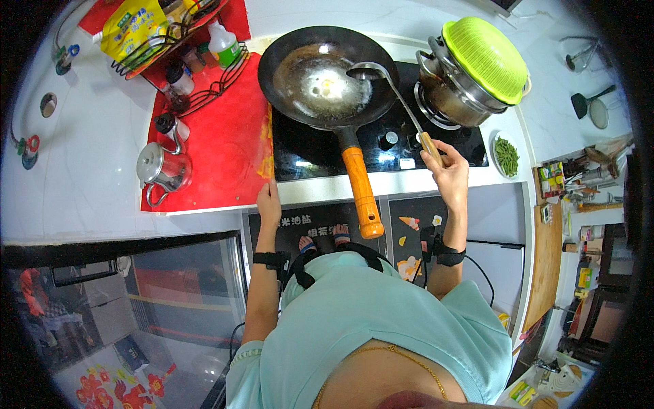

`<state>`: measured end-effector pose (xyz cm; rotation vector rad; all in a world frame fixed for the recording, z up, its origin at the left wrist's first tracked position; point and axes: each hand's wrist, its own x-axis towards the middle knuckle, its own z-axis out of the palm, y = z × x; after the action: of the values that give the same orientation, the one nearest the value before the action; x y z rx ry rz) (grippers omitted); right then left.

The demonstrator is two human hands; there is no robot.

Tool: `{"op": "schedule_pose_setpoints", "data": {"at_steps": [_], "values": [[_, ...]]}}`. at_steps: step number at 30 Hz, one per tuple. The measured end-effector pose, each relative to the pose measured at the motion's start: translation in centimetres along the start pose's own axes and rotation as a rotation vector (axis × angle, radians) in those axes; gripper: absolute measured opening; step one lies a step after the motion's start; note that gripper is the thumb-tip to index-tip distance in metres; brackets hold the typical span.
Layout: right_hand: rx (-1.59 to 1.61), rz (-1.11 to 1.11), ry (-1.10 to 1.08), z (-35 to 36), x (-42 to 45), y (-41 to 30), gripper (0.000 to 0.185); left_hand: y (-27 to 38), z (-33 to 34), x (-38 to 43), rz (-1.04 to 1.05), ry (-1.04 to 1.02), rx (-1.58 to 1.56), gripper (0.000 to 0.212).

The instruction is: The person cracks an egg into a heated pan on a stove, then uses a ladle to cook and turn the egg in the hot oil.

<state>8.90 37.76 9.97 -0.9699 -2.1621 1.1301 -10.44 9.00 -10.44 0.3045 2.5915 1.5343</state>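
Observation:
My right hand (449,171) grips the wooden handle of a metal ladle (403,99). The ladle's bowl hangs over the right side of a dark wok (286,76), tilted; whether it touches the wok is unclear. Shiny liquid with a few bubbles lies in the wok's bottom. Its orange wooden handle (357,179) points toward me, with no hand on it. My left hand (269,202) rests against the counter's front edge, at the corner of a red mat (225,148); its fingers are partly hidden. Under the wok is a black glass gas cooktop (317,153).
A stacked metal pot (449,97) with a green plastic colander (485,56) on top stands on the right burner. Beside the cooktop sits a plate of green vegetables (507,156). To the left are a metal oil pot (158,166) and a wire seasoning rack (219,84).

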Motion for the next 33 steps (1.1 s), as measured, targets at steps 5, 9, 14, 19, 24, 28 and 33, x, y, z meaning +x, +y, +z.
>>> {"op": "schedule_pose_setpoints", "data": {"at_steps": [5, 9, 14, 19, 24, 28, 33], "values": [[0.022, -0.001, -0.003, 0.04, 0.04, 0.04, 0.033, 0.09, -0.07, -0.01, -0.012, -0.01, 0.014, 0.042], [0.036, -0.011, 0.007, 0.13, -0.02, -0.14, 0.033, 0.04, -0.07, 0.03, -0.018, -0.017, 0.018, 0.042], [0.019, 0.002, -0.001, 0.1, -0.03, -0.45, 0.032, -0.13, 0.0, 0.04, 0.004, -0.008, 0.008, 0.042], [0.034, -0.008, -0.003, 0.13, 0.01, -0.08, 0.033, -0.27, 0.05, 0.09, 0.004, -0.007, 0.029, 0.042], [0.013, -0.018, -0.002, 0.13, 0.06, 0.13, 0.034, -0.38, 0.02, 0.1, -0.015, -0.012, 0.032, 0.042], [0.001, -0.009, -0.004, 0.16, -0.02, -0.08, 0.034, -0.03, -0.06, -0.02, -0.012, -0.007, 0.039, 0.042], [-0.008, 0.002, 0.002, 0.11, -0.05, -0.3, 0.035, 0.33, -0.19, -0.09, -0.005, -0.013, 0.02, 0.041]]}}
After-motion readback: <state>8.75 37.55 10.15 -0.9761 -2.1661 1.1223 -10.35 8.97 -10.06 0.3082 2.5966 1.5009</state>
